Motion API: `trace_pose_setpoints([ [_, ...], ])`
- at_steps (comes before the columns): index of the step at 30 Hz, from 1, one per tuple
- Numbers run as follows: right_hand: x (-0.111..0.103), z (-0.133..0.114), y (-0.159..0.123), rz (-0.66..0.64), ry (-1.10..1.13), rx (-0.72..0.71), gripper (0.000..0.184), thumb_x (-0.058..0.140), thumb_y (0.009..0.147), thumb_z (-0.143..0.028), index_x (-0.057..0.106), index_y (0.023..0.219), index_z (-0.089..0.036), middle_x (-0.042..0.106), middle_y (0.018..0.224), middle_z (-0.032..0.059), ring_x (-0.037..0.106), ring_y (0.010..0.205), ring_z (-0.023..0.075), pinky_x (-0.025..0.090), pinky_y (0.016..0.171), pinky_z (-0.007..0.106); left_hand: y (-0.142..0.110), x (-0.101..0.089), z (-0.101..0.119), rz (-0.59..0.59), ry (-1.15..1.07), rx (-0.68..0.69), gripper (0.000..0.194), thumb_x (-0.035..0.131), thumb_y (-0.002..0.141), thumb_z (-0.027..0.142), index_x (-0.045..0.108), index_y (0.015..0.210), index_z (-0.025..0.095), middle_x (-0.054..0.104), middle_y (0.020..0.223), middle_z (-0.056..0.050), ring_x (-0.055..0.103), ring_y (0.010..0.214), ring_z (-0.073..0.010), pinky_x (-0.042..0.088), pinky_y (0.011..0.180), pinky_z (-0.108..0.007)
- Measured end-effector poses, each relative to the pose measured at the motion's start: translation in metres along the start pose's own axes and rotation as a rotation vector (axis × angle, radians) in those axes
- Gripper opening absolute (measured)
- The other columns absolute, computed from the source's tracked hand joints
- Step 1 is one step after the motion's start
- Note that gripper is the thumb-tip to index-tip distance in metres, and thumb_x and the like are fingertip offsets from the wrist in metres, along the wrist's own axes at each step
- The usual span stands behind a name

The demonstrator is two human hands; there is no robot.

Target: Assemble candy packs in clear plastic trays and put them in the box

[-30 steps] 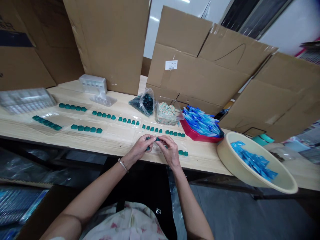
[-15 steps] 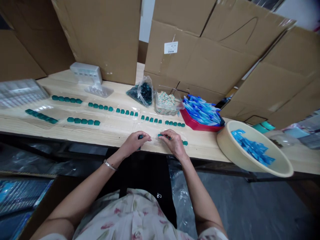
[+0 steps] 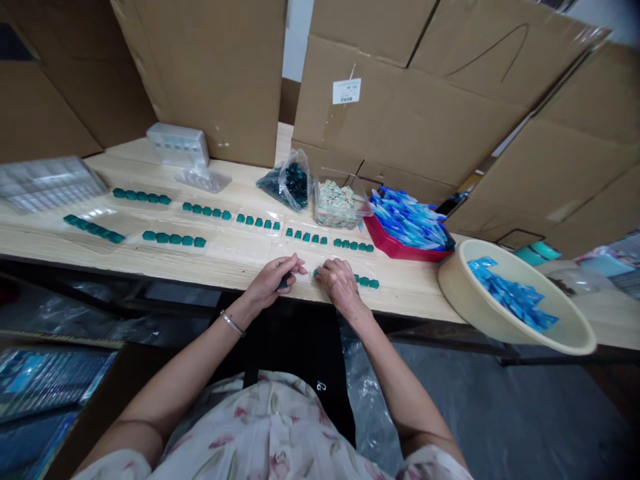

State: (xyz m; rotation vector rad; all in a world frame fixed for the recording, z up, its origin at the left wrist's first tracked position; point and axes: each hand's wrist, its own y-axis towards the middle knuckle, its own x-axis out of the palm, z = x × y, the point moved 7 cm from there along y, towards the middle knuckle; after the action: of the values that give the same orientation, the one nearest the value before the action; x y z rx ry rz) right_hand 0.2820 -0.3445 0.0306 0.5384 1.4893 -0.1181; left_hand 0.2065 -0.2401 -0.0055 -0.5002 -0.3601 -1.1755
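Note:
My left hand (image 3: pixel 270 280) is closed around a dark teal piece (image 3: pixel 285 281), just over the front edge of the table. To its right my right hand (image 3: pixel 341 288) bends down with its fingertips on a small teal faceted piece (image 3: pixel 316 273) at the left of the nearest row. More teal pieces (image 3: pixel 369 282) of that row show past its knuckles; the part under the palm is hidden. Behind my hands, further rows of teal pieces (image 3: pixel 306 236) sit in clear plastic trays, and a row of teal pieces (image 3: pixel 174 239) lies to the left.
At the back stand a plastic bag of dark teal pieces (image 3: pixel 293 187), a clear box of pale pieces (image 3: pixel 336 220) and a red tray (image 3: pixel 395 249) of blue packets. A cream basin (image 3: pixel 460 283) overhangs the front edge at right. Clear trays (image 3: pixel 50 183) are stacked at left.
My right hand has turned palm-down and lowered over the row, uncovering more teal pieces on its right. My left hand has rolled slightly, showing the dark piece in it. The view has shifted a little.

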Motion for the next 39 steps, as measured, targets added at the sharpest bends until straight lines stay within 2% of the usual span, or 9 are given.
trace_pose_setpoints([
  [4, -0.019, 0.001, -0.001, 0.132, 0.201, -0.010, 0.014, 0.056, 0.084, -0.025, 0.066, 0.092, -0.018, 0.062, 0.088, 0.0094, 0.055, 0.086, 0.0222, 0.040, 0.077, 0.036, 0.009, 0.002, -0.001, 0.010, -0.241, -0.022, 0.035, 0.062, 0.077, 0.042, 0.062, 0.091, 0.010, 0.058, 0.078, -0.005, 0.040, 0.046, -0.0015, 0.018, 0.034, -0.011],
  [7, -0.035, -0.007, 0.000, 0.254, 0.481, -0.016, 0.021, 0.057, 0.084, -0.032, 0.064, 0.100, -0.020, 0.062, 0.088, 0.0068, 0.057, 0.082, 0.0186, 0.045, 0.076, 0.032, 0.018, 0.004, -0.002, 0.025, -0.298, -0.001, 0.035, 0.063, 0.076, 0.042, 0.062, 0.088, 0.010, 0.057, 0.073, -0.004, 0.043, 0.046, -0.0029, 0.019, 0.033, -0.012],
  [10, -0.038, -0.025, 0.006, 0.278, 0.628, -0.052, 0.020, 0.059, 0.082, -0.031, 0.065, 0.098, -0.021, 0.061, 0.088, 0.0059, 0.058, 0.083, 0.0175, 0.048, 0.075, 0.031, 0.025, 0.006, -0.004, 0.083, -0.300, 0.028, 0.035, 0.065, 0.073, 0.044, 0.063, 0.083, 0.010, 0.055, 0.067, -0.001, 0.044, 0.045, -0.0041, 0.021, 0.034, -0.015],
  [15, -0.033, -0.038, 0.012, 0.307, 0.630, -0.085, 0.015, 0.056, 0.082, -0.022, 0.066, 0.093, -0.020, 0.060, 0.092, 0.0067, 0.058, 0.089, 0.0182, 0.049, 0.081, 0.033, 0.031, 0.002, -0.006, 0.218, -0.310, 0.049, 0.038, 0.068, 0.068, 0.048, 0.064, 0.078, 0.012, 0.056, 0.067, 0.001, 0.050, 0.052, -0.0063, 0.032, 0.042, -0.017],
  [23, -0.043, -0.047, 0.008, 0.294, 0.563, -0.208, 0.021, 0.055, 0.083, -0.021, 0.061, 0.103, -0.020, 0.060, 0.102, 0.0094, 0.054, 0.101, 0.0209, 0.046, 0.089, 0.038, 0.037, 0.012, 0.000, 0.179, -0.426, 0.038, 0.033, 0.065, 0.073, 0.044, 0.062, 0.073, 0.011, 0.055, 0.059, 0.001, 0.050, 0.050, -0.0068, 0.039, 0.049, -0.019],
  [26, -0.040, -0.032, 0.010, 0.360, 0.684, -0.081, 0.017, 0.057, 0.081, -0.023, 0.063, 0.096, -0.020, 0.062, 0.100, 0.0090, 0.057, 0.096, 0.0205, 0.048, 0.085, 0.037, 0.040, 0.017, -0.002, 0.162, -0.448, 0.005, 0.031, 0.062, 0.076, 0.042, 0.060, 0.072, 0.012, 0.055, 0.060, 0.000, 0.053, 0.052, -0.0091, 0.042, 0.050, -0.022],
  [29, -0.023, -0.010, 0.013, 0.348, 1.007, 0.132, 0.017, 0.062, 0.077, -0.027, 0.064, 0.092, -0.019, 0.064, 0.096, 0.0076, 0.061, 0.079, 0.0172, 0.052, 0.074, 0.033, 0.043, 0.016, -0.004, 0.171, -0.419, -0.023, 0.027, 0.064, 0.075, 0.040, 0.060, 0.074, 0.013, 0.056, 0.063, 0.000, 0.054, 0.052, -0.0091, 0.042, 0.048, -0.021],
  [33, -0.001, 0.009, 0.015, 0.317, 1.419, 0.344, 0.021, 0.066, 0.074, -0.030, 0.065, 0.092, -0.019, 0.067, 0.083, 0.0030, 0.060, 0.065, 0.0122, 0.051, 0.066, 0.028, 0.043, 0.015, 0.002, 0.076, -0.400, 0.036, 0.028, 0.066, 0.073, 0.039, 0.060, 0.076, 0.012, 0.053, 0.063, 0.001, 0.045, 0.045, -0.0043, 0.027, 0.038, -0.015],
  [39, 0.009, 0.023, 0.015, 0.364, 1.597, 0.475, 0.024, 0.070, 0.068, -0.032, 0.068, 0.089, -0.019, 0.066, 0.076, 0.0006, 0.060, 0.065, 0.0110, 0.050, 0.068, 0.026, 0.025, 0.017, 0.013, -0.028, -0.175, 0.147, 0.032, 0.068, 0.072, 0.040, 0.061, 0.086, 0.012, 0.050, 0.069, 0.001, 0.042, 0.049, -0.0028, 0.021, 0.036, -0.013],
])
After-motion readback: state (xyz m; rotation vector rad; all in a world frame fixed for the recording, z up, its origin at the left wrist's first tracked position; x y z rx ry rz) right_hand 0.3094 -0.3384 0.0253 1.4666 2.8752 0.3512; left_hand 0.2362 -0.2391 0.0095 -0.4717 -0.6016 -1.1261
